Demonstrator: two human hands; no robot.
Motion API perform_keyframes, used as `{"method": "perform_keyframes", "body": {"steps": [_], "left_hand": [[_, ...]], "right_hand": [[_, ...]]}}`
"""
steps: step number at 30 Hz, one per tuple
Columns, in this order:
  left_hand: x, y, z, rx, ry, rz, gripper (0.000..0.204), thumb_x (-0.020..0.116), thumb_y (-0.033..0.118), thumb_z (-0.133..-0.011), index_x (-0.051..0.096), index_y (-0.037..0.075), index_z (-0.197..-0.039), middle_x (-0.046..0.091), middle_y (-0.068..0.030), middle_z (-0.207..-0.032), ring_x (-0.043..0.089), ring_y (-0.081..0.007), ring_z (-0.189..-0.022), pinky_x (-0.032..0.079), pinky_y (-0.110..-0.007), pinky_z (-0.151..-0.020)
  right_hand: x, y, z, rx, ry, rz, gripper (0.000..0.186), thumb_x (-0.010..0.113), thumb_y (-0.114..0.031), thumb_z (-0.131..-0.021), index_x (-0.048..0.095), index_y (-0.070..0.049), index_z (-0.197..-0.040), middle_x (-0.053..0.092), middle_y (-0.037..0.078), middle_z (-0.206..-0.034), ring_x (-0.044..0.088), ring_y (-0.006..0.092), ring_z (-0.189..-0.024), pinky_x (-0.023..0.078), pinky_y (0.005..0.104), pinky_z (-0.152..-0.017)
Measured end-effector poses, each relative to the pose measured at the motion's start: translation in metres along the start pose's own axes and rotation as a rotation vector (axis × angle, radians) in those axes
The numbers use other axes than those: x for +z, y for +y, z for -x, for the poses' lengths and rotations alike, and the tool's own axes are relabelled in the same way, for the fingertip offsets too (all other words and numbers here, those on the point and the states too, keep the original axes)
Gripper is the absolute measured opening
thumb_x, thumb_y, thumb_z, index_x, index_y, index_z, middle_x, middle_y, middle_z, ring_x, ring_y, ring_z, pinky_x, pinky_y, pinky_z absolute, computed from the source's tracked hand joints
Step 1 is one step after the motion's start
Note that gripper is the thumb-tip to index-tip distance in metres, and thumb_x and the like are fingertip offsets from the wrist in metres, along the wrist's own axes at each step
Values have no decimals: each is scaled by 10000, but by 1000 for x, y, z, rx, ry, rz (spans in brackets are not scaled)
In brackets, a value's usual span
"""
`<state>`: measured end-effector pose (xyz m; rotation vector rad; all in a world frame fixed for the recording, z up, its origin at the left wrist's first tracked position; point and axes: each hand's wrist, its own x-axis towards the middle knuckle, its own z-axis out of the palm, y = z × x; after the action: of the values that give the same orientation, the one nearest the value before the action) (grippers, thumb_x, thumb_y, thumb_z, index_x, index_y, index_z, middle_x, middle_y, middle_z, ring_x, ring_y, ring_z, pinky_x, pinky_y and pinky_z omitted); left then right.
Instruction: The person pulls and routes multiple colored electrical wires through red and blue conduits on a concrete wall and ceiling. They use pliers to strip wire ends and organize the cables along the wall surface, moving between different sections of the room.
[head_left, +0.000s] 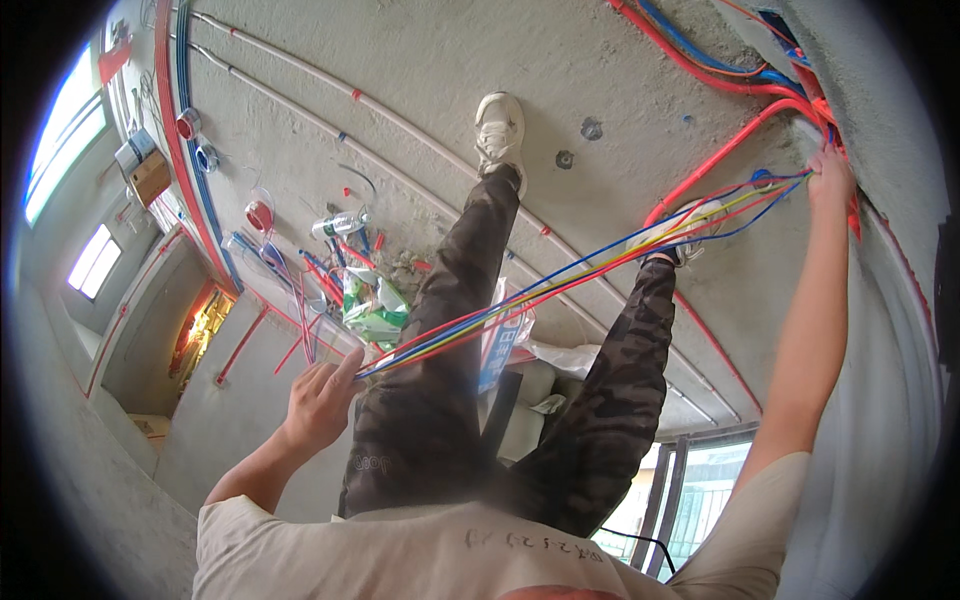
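A bundle of red, blue and yellow electrical wires (560, 287) stretches taut across my legs from hand to hand. At its lower left end my left hand (322, 402) is closed around the wires, thumb on top, and loose wire ends hang beyond it. Far to the right, my right hand (830, 180) grips the other end with a raised arm. Close by that hand, red conduits (770, 115) meet at the foot of the wall. The fingertips of the right hand are partly hidden.
White pipes (350, 140) run across the concrete floor past my shoes (498, 130). Left of my leg lie a plastic bottle (340, 225), a green and white bag (375, 305) and conduit offcuts. Wire coils (188, 124) stand near red and blue floor conduits (180, 60).
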<state>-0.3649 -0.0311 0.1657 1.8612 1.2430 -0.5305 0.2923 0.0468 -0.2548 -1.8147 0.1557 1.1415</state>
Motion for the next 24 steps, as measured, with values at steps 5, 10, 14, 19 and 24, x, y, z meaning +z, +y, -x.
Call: {"method": "perform_keyframes", "body": {"steps": [5,10,14,19,24], "left_hand": [[-5,-5,43,9,18,-41,588,776,7,-737,553,-62,-1277,577,-109,-783,558,-266,-629,450,-402,-588],[-13,-33,84,-25,-57,-119,537,749,20,-740,561,-59,-1237,587,-119,-797,578,-290,-674,464,-418,-629],[0,-39,104,-111,-79,-114,474,705,-7,-756,568,-58,-1207,599,-139,-831,592,-328,-737,470,-444,-678],[8,-58,125,-266,-70,-130,406,683,-20,-775,586,-21,-1169,607,-163,-867,589,-366,-787,466,-462,-717],[4,-78,134,-345,-148,-126,282,677,2,-810,600,8,-1081,613,-164,-878,583,-380,-805,453,-468,-719]], "right_hand": [[17,-17,93,175,-177,-49,91,523,-73,-1044,514,3,-1094,563,52,-944,392,84,-642,337,235,-561],[-19,-37,139,131,-147,-8,108,539,-91,-1042,554,10,-1076,570,38,-937,392,66,-621,309,234,-494],[18,-32,147,112,-84,52,68,527,-55,-1026,553,7,-1038,562,61,-917,400,82,-607,287,238,-467],[33,-19,116,83,42,-35,57,481,3,-1009,521,17,-1046,532,71,-884,383,92,-594,289,262,-473],[3,-4,32,26,65,-82,36,469,26,-994,483,-5,-1006,541,94,-900,387,120,-585,297,266,-481]]}}
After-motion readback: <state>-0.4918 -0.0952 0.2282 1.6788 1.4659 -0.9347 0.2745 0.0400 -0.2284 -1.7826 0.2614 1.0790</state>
